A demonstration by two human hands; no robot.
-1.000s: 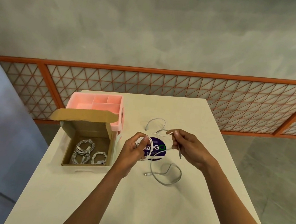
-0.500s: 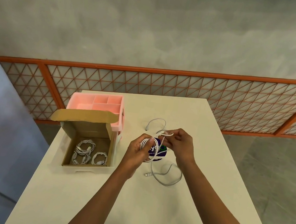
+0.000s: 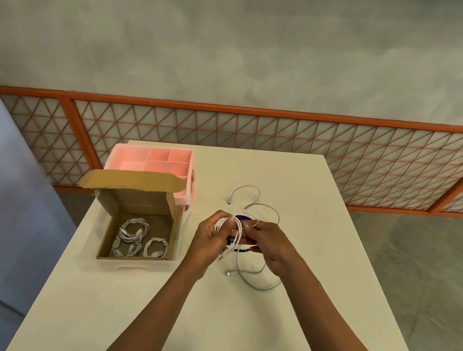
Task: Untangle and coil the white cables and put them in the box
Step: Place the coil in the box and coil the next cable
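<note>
Closer together now at frame centre, left hand (image 3: pixel 209 240) grips the coiled cable (image 3: pixel 227 223), right hand (image 3: pixel 272 247) fingers (image 3: pixel 255 230) pinching its loose strand

I take this for a bare indoor work space rather than a home. A rough grey concrete wall (image 3: pixel 245 41) fills the far side, with an orange lattice panel (image 3: pixel 291 136) along its foot and a hard grey floor (image 3: pixel 437 268) beside it. A plain white table (image 3: pixel 230 327) stands as a sorting station, with a cardboard box (image 3: pixel 141 200) and a pink divided tray (image 3: pixel 154 160) on it.
</note>
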